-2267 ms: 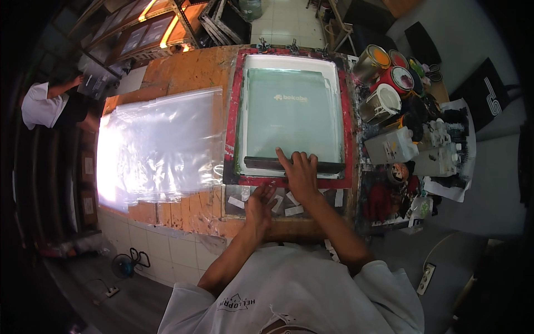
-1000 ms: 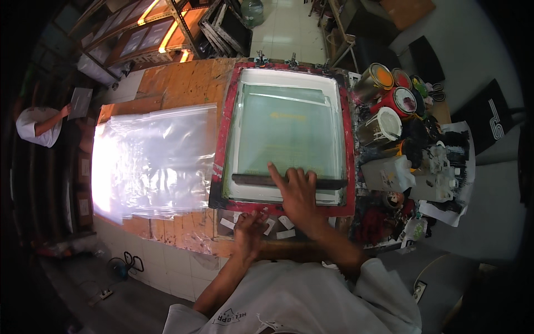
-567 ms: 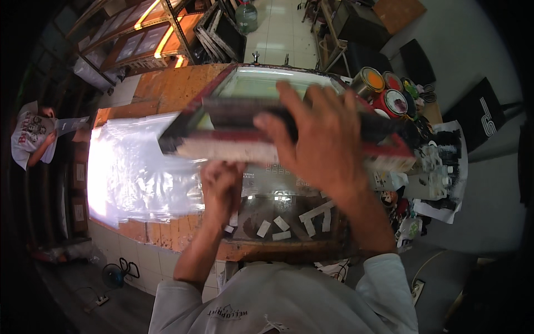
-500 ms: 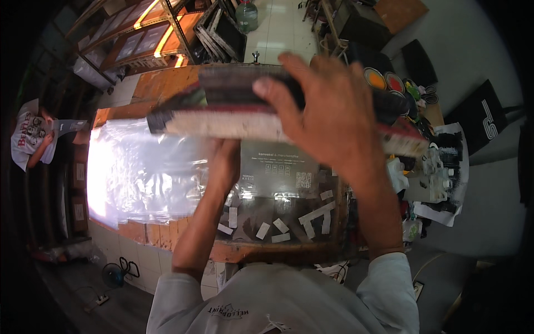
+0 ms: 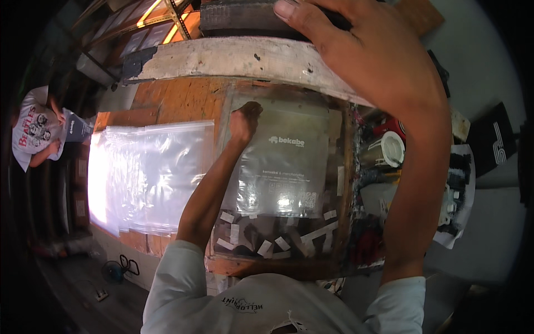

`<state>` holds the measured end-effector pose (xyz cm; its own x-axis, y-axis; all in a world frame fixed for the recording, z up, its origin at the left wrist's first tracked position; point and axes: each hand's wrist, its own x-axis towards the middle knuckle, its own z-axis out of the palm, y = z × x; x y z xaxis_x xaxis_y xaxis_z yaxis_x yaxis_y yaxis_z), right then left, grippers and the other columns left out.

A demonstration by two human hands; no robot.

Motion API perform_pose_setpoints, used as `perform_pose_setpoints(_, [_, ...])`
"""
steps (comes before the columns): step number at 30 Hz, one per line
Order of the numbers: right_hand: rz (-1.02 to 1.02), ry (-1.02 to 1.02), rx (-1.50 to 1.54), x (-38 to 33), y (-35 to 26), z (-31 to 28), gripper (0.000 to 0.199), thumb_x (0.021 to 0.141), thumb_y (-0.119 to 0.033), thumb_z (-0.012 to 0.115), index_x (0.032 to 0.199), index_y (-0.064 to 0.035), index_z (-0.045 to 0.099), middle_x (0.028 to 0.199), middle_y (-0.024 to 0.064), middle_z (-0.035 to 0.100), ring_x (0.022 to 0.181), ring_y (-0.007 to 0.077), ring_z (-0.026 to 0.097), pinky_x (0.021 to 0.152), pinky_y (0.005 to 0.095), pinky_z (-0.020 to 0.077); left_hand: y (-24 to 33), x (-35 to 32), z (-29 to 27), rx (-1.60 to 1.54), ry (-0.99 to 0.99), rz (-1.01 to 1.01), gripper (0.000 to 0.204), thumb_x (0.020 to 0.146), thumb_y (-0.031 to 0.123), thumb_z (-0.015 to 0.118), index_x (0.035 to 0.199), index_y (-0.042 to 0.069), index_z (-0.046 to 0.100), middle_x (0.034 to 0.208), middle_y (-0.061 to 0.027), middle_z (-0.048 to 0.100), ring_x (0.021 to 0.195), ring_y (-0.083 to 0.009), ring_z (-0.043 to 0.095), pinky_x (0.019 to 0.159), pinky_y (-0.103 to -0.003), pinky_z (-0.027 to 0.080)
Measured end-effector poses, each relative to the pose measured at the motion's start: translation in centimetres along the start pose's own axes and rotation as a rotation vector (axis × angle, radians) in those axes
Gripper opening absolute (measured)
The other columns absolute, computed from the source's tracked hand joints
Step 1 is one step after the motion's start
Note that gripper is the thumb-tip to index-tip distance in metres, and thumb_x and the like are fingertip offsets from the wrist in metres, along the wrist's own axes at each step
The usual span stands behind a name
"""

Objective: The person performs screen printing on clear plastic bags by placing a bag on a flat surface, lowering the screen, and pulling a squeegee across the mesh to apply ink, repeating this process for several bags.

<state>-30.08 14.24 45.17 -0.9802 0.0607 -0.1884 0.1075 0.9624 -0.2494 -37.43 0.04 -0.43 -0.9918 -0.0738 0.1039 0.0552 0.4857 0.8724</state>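
Note:
A clear plastic zip bag (image 5: 281, 158) with white printing lies flat on the dark printing board (image 5: 222, 161) in front of me. My left hand (image 5: 246, 121) is at its upper left corner, fingers curled and pinched on the bag's top edge. Above and beyond it, a screen printing frame (image 5: 222, 58) is tilted up, its paint-stained pale wooden edge toward me. My right hand (image 5: 378, 55) reaches over that edge, thumb along a wide dark squeegee (image 5: 250, 18) inside the frame. The right fingers' far ends are cut off by the picture's top.
Overlapping clear plastic bags (image 5: 156, 172) lie on the wooden table to the left. Pale tape strips (image 5: 267, 247) stick to the board's near part. A white-rimmed container (image 5: 392, 149) and other supplies stand right. At far left, a person (image 5: 41, 131) holds a dark printed sheet (image 5: 78, 128).
The screen frame has risen and tilted up with my right hand, uncovering the printed bag. My left hand has moved up and right to the bag's top corner.

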Motion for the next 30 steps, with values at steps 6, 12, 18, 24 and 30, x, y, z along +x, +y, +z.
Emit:
perform_pose_setpoints(6, [-0.464,0.288,0.014,2.2,5.1,2.8,0.057,0.108,-0.044,0.047,0.092,0.0034,0.074,0.074,0.016,0.071,0.066,0.0295,0.067,0.078,0.0515,0.0555,-2.0,-3.6,-8.4,-0.508,0.209,-0.148,0.024,0.1,0.013,0.067,0.11,-0.008,0.069,0.088,-0.0134,0.074,0.075,-0.0258,0.077,0.064,-0.031,0.06])
perform_pose_setpoints(12, [-0.451,0.408,0.128,2.5,6.8,5.8,0.071,0.097,-0.063,0.06,0.127,0.0,0.071,0.119,0.0216,0.074,0.115,0.0338,0.069,0.103,0.0389,0.0485,-14.3,-11.1,-25.5,-0.604,0.795,-0.29,0.035,0.095,0.015,0.076,0.117,-0.01,0.065,0.097,-0.0198,0.075,0.081,-0.03,0.078,0.069,-0.032,0.062])
perform_pose_setpoints(18, [-0.427,0.417,0.199,1.6,6.4,6.6,0.065,0.097,-0.062,0.058,0.125,-0.0043,0.072,0.112,0.0214,0.074,0.106,0.038,0.07,0.098,0.0411,0.0498,-16.0,-17.6,-38.7,0.37,1.067,-0.103,0.058,0.099,0.022,0.07,0.141,-0.013,0.05,0.126,-0.0304,0.065,0.117,-0.0402,0.065,0.101,-0.046,0.053])
perform_pose_setpoints(24, [-0.453,0.472,0.123,1.7,7.2,6.8,0.071,0.096,-0.065,0.059,0.125,-0.0007,0.072,0.118,0.023,0.073,0.115,0.0347,0.068,0.103,0.0404,0.0481,-10.1,-25.6,-14.9,0.909,0.012,0.161,0.054,0.101,0.035,0.061,0.148,0.01,0.049,0.171,-0.0257,0.015,0.16,-0.0451,0.007,0.118,-0.078,0.003])
perform_pose_setpoints(30, [-0.561,0.474,0.045,0.4,6.4,6.7,0.072,0.097,-0.068,0.055,0.124,-0.0035,0.073,0.114,0.0247,0.073,0.109,0.0395,0.07,0.097,0.0453,0.0517,-1.1,-23.1,3.2,0.665,-0.198,0.301,0.065,0.103,0.038,0.057,0.16,0.012,0.039,0.169,-0.0271,0.019,0.159,-0.0447,0.009,0.121,-0.073,0.006])
